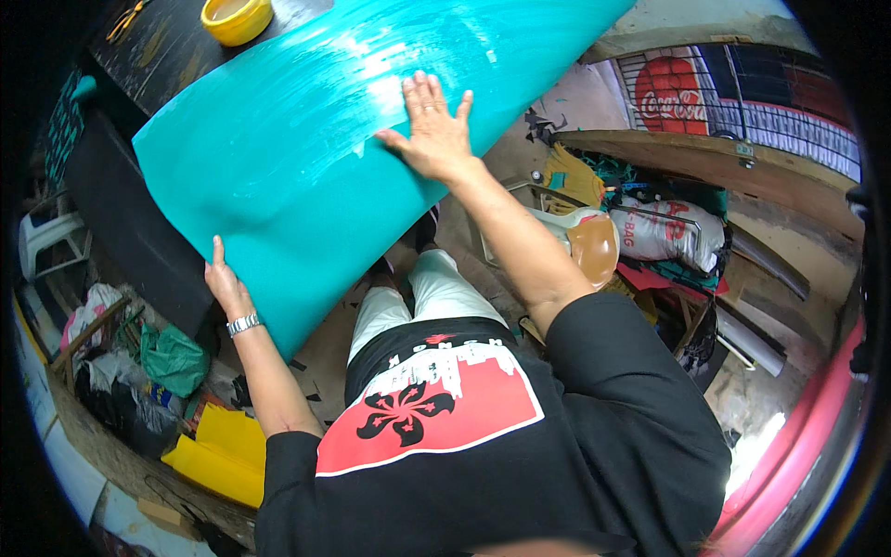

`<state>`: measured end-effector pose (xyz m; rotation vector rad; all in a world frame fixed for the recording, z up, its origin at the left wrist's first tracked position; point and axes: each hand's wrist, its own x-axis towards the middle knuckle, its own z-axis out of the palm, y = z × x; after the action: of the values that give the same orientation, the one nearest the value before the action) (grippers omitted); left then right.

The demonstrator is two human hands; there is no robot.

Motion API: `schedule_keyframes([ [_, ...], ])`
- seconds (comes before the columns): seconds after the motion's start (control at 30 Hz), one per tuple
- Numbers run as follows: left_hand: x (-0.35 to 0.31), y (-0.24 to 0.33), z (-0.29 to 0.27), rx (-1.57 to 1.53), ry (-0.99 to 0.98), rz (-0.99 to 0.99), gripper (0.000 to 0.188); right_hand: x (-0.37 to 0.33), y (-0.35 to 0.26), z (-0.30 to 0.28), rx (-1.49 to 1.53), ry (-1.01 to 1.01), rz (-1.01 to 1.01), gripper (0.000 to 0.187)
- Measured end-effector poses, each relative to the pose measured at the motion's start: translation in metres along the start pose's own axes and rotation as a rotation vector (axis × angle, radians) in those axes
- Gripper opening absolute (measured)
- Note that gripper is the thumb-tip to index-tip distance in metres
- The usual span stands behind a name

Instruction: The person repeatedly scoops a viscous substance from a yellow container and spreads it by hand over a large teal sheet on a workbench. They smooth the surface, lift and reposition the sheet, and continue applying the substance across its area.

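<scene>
A large teal sheet, looking like foam or rubber, stretches over the dark table and hangs past its near edge toward me. Shiny, streaky marks, like something wet brushed on, cover its upper part. My right hand lies flat on the sheet with fingers spread. At the sheet's lower left edge, my left hand grips the border, one digit on top and the others mostly hidden underneath. A yellow bowl with pale contents stands beyond the sheet on the table.
An orange-handled tool lies on the dark table. Black sheeting hangs at left, above bags and a yellow sheet. On the right are a stuffed white sack, a wooden board and pink rolls.
</scene>
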<state>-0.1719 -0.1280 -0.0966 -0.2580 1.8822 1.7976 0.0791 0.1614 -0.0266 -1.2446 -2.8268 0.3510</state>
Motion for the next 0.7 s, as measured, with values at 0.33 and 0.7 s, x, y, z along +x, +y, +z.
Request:
schedule_keyframes([
  [0.33, -0.005, 0.007, 0.001, 0.153, 0.072, 0.072, 0.049, -0.005, 0.003, 0.02, 0.099, 0.036, -0.205, 0.086],
  [0.7, 0.031, -0.014, -0.023, 0.325, 0.16, 0.135, 0.064, 0.067, 0.266, -0.102, 0.095, -0.019, 0.418, 0.079],
])
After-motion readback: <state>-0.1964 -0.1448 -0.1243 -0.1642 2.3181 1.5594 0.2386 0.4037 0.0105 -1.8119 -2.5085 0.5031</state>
